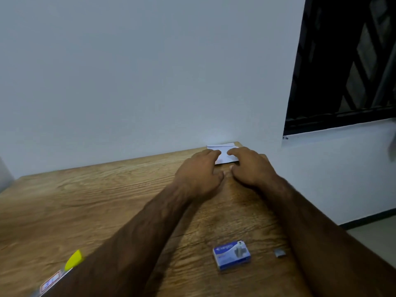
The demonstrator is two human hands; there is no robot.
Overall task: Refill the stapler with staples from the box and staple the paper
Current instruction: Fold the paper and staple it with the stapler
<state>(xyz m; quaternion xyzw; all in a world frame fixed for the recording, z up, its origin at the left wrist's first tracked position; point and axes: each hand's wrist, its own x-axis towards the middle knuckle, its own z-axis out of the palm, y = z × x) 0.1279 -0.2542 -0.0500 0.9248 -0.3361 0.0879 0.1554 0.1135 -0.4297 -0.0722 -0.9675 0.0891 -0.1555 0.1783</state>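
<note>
Nearest me, the stapler (pixel 74 259) lies slantwise on the table (pixel 107 200), half under my left forearm. Its yellow end points far-right and its red label is too blurred to read. The blue staple box (pixel 231 255) lies crosswise, brand blurred, with a grey staple strip (pixel 279 252) just beside it. Far off, left grip (pixel 201 172) and right grip (pixel 250 166) are spread, fingertips resting on the white paper (pixel 224 154) at the wall.
</note>
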